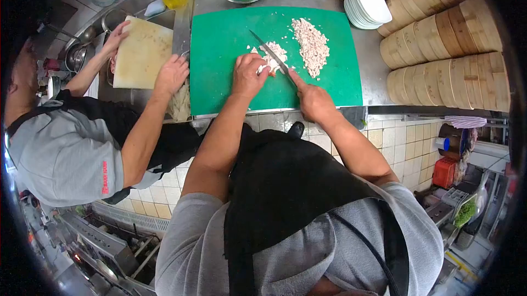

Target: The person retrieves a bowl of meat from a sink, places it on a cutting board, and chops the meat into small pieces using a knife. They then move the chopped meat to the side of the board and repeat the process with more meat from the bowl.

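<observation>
A person in a grey shirt and black apron stands at a steel surface [370, 65], chopping on a green cutting board [219, 49]. The work appears to be mid-chop: a piece of meat [279, 50] is being cut down into small bits to join the pile of chopped meat [311, 46] just beside it.

The left hand [250, 74] rests on the meat near the board's middle, with its fingers [256, 61] curled together and pressing it down. The right hand [312, 100] is wrapped tightly around the handle of a knife [263, 46]. The forefinger seems to lie along the blade, which slants away across the meat.

The next cut likely calls for tucked fingertips and a short, steady stroke — the blade passes close by the knuckles.

Both forearms reach forward, elbows bent. To the left, another person's hand [172, 73] grips a pale board [143, 51].
</observation>
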Tool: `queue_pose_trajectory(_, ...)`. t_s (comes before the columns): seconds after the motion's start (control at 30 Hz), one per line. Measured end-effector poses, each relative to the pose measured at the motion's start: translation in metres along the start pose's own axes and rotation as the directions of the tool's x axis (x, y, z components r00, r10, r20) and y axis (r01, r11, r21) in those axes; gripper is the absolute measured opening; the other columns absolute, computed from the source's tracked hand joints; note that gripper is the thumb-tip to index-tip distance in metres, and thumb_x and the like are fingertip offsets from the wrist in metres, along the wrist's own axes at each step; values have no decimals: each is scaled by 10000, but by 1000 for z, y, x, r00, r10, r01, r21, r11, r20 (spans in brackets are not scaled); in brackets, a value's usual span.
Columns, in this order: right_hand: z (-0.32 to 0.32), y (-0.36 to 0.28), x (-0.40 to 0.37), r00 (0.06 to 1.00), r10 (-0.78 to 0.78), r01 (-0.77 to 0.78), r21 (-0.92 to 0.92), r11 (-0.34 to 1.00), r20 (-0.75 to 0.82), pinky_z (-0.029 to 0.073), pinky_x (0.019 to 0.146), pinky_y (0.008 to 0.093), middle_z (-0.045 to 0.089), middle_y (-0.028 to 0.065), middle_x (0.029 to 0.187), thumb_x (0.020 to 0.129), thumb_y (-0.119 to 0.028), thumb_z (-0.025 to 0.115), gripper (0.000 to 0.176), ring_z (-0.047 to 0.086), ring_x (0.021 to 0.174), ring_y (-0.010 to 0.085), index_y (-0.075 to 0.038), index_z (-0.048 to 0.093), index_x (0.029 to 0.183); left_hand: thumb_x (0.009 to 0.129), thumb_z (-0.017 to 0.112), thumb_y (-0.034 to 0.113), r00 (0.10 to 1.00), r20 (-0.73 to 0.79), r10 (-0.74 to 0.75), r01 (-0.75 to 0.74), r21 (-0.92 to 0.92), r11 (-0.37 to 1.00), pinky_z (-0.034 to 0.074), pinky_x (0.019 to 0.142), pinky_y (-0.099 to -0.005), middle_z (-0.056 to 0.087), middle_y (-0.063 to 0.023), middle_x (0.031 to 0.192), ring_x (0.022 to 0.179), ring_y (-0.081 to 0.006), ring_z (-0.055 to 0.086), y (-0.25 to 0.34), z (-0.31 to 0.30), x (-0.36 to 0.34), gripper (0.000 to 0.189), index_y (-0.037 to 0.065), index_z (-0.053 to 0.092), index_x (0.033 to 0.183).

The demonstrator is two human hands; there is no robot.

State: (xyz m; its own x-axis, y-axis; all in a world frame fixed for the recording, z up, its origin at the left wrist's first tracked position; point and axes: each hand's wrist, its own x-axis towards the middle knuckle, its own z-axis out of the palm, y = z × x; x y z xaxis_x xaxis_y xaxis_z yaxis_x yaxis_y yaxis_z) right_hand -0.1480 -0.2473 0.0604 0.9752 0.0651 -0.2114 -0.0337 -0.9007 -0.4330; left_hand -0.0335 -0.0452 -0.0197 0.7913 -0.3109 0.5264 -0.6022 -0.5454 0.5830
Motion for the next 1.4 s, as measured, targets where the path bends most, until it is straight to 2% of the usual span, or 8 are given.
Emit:
queue_pose_trajectory(0.53, 0, -2, 0, 1000, -2, 2, -26, 1000, 22, 553, 802, 519, 683, 258, 934, 935, -66, 575, 739, 689, 866, 441, -238, 322, 1608, 768, 845, 154, 998, -48, -31, 32, 15, 999, 503, 928, -419, 665, -85, 1093, 1060, -306, 601, 1, -7, -4, 207, 115, 744, 945)
queue_pose_trajectory(0.63, 0, -1, -2, 978, -116, 135, 100, 986, -176, 559, 791, 520, 679, 253, 919, 914, -39, 572, 773, 690, 852, 437, -244, 313, 1613, 772, 839, 149, 998, -33, -54, 53, -35, 998, 504, 928, -421, 666, -82, 1089, 1062, -309, 602, 0, -3, -4, 193, 122, 754, 943)
queue_pose_trajectory(0.83, -7, -13, -1, 999, 5, -3, -27, 1000, 45, 541, 781, 529, 679, 261, 929, 943, -62, 582, 730, 676, 847, 446, -259, 338, 1603, 770, 839, 147, 998, -24, -62, 59, -99, 993, 506, 927, -424, 668, -79, 1088, 1062, -315, 602, 5, -10, -8, 200, 126, 762, 954)
queue_pose_trajectory(0.9, -9, -17, -7, 978, -113, 132, 101, 986, -172, 555, 766, 533, 685, 262, 929, 914, -50, 581, 753, 693, 846, 430, -240, 337, 1600, 766, 842, 146, 993, -98, -66, 67, 3, 998, 508, 922, -421, 672, -82, 1093, 1048, -309, 609, 11, -16, -6, 218, 123, 764, 968)
queue_pose_trajectory(1.03, 4, -7, 1, 998, -53, 53, -17, 998, 36, 557, 773, 533, 686, 265, 938, 935, -83, 595, 737, 691, 855, 430, -252, 333, 1602, 750, 833, 128, 997, -49, -64, 64, 3, 998, 510, 919, -425, 667, -62, 1085, 1049, -304, 608, 3, -19, -11, 214, 125, 762, 952)
queue_pose_trajectory(1.2, 2, -16, -6, 977, -125, 144, 103, 984, -171, 559, 772, 526, 683, 263, 947, 945, -101, 602, 724, 690, 849, 429, -264, 341, 1600, 754, 842, 123, 998, -24, -55, 54, -18, 998, 516, 902, -411, 679, -51, 1048, 1021, -286, 612, 0, -18, -10, 226, 123, 768, 967)
queue_pose_trajectory(1.33, -1, -14, 2, 997, -67, 68, -37, 997, 26, 562, 773, 517, 683, 257, 940, 945, -101, 596, 726, 690, 850, 431, -259, 334, 1603, 758, 855, 149, 998, -25, -64, 64, -28, 998, 535, 883, -412, 699, -81, 1064, 1013, -306, 637, -1, -21, -10, 232, 112, 769, 971)
queue_pose_trajectory(1.4, -8, -21, -6, 982, -113, 125, 72, 990, -152, 561, 774, 516, 683, 251, 934, 944, -101, 589, 718, 689, 844, 436, -256, 341, 1600, 755, 859, 149, 995, -26, -92, 91, -33, 995, 539, 884, -415, 701, -84, 1067, 1017, -307, 644, -1, -21, -11, 246, 106, 763, 978)
